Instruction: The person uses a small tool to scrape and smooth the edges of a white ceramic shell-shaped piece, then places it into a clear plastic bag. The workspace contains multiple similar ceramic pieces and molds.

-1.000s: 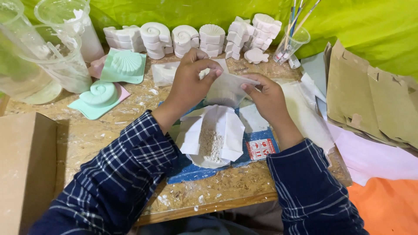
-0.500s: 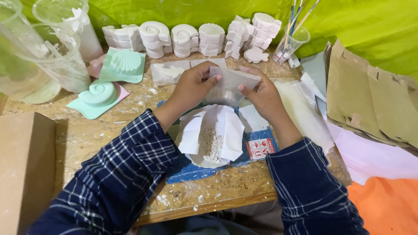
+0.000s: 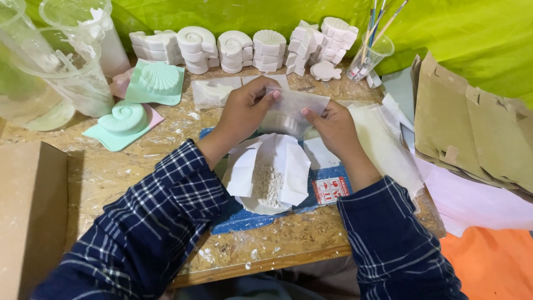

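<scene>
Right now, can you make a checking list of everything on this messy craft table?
Surface: wooden table, dusty with white crumbs.
Job's things: clear plastic bag held between both hands; something pale inside.
Clutter: paper-lined bowl of white bits, green shell moulds, white plaster shells, brushes in cup, brown paper bags.
Grippers: left hand and right hand pinch the bag.
Cables: nothing seen.
Surroundings: green cloth backdrop.

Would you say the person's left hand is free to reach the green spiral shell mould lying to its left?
Probably not straight away: the left hand pinches the clear plastic bag together with the right hand. The path itself looks open, since only bare tabletop separates it from the green spiral shell mould.
</scene>
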